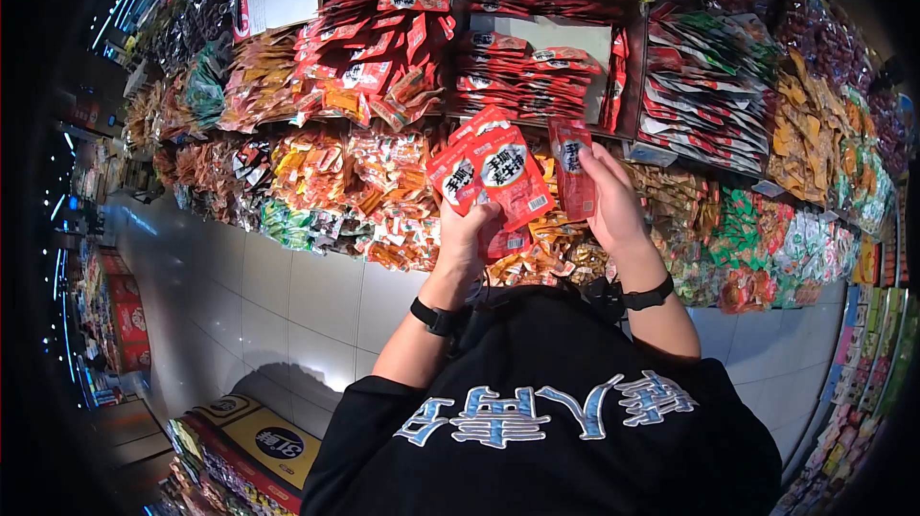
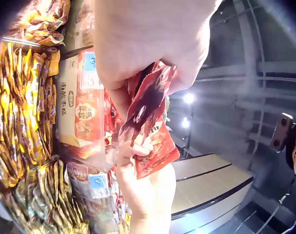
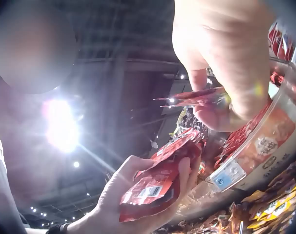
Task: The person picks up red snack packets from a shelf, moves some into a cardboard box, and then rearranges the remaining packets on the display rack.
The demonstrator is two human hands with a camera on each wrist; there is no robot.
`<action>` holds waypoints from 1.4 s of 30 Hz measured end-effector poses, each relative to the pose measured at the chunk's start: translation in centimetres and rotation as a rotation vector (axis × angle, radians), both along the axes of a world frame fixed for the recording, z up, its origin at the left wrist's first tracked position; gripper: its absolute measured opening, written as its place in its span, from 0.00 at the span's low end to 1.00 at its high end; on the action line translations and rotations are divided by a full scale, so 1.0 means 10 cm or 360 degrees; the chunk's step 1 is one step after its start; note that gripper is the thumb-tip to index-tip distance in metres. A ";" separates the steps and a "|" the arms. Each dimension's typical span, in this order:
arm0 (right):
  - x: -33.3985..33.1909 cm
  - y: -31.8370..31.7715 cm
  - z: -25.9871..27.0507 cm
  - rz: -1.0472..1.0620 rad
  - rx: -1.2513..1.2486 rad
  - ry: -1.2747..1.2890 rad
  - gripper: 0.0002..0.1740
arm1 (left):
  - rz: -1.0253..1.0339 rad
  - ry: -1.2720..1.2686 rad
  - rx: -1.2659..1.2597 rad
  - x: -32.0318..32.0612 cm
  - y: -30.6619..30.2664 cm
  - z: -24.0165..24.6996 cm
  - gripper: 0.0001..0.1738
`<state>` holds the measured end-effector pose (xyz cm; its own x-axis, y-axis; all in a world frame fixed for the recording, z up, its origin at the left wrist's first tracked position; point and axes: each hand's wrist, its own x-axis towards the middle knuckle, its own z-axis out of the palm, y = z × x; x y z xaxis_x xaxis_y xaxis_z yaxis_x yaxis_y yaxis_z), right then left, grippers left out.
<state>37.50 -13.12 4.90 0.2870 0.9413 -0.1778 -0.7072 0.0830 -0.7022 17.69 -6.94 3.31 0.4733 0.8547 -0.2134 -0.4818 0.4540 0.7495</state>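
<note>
In the head view the left hand [image 1: 467, 236] holds several red packets [image 1: 498, 176] fanned out, its thumb over their front. Beside it the right hand [image 1: 613, 202] pinches another red packet [image 1: 573, 171], held upright and apart from the fan. The right wrist view shows thin red packets [image 3: 201, 97] between the fingers and thumb of the right hand [image 3: 231, 58], above the left hand [image 3: 133, 190] with its packets [image 3: 160, 180]. In the left wrist view, the left hand [image 2: 153, 39] grips dark red packets [image 2: 150, 97] in front of the right hand [image 2: 145, 190].
Shelf bins of red packets [image 1: 527, 80] stand beyond the hands, with green and white packets [image 1: 704, 94] to their right. Loose small snacks [image 1: 383, 181] fill the lower tier. A yellow and red display box [image 1: 278, 444] stands on the tiled floor [image 1: 287, 310] at the lower left.
</note>
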 end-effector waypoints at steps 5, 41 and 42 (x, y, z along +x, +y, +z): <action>-0.40 0.17 -0.07 0.0036 -0.0181 -0.0605 0.13 | -0.0099 0.0074 0.0010 -0.13 0.16 -0.01 0.29; -1.48 1.15 0.16 0.0191 -0.0251 -0.0297 0.24 | 0.0607 -0.0063 0.0450 -0.63 1.46 -0.10 0.18; -1.45 1.15 0.18 0.0208 -0.0269 -0.0319 0.25 | 0.0641 -0.0065 0.0414 -0.61 1.48 -0.10 0.18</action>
<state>22.97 -1.62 6.72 0.2103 0.9345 -0.2872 -0.5497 -0.1299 -0.8252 11.57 7.83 2.30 0.0972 0.9943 0.0436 -0.6125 0.0253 0.7901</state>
